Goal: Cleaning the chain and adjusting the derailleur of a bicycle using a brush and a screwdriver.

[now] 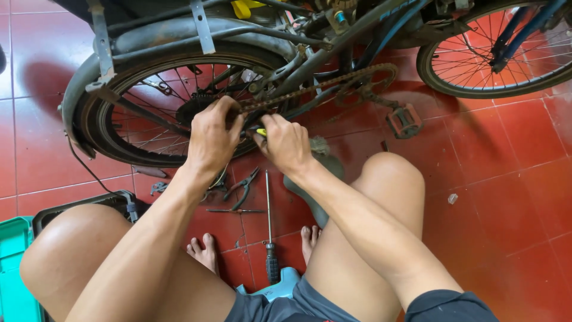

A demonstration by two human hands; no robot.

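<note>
A bicycle lies across the red tile floor with its rear wheel (pixel 149 113) in front of me. A rusty chain (pixel 316 86) runs from the rear hub to the chainring (pixel 369 83). My left hand (pixel 211 140) grips the chain near the hub. My right hand (pixel 286 143) is closed around a small tool with a yellow-and-black handle (pixel 261 132), held against the chain right beside the left hand. What the tool's tip touches is hidden by my fingers.
Pliers (pixel 244 186) and a long screwdriver (pixel 269 226) lie on the tiles between my feet, with a grey sandal (pixel 310 185) beside them. A pedal (pixel 404 121) sticks out at the right. A teal crate (pixel 13 268) and black crate (pixel 77 206) stand at the left. The front wheel (pixel 494 53) is at upper right.
</note>
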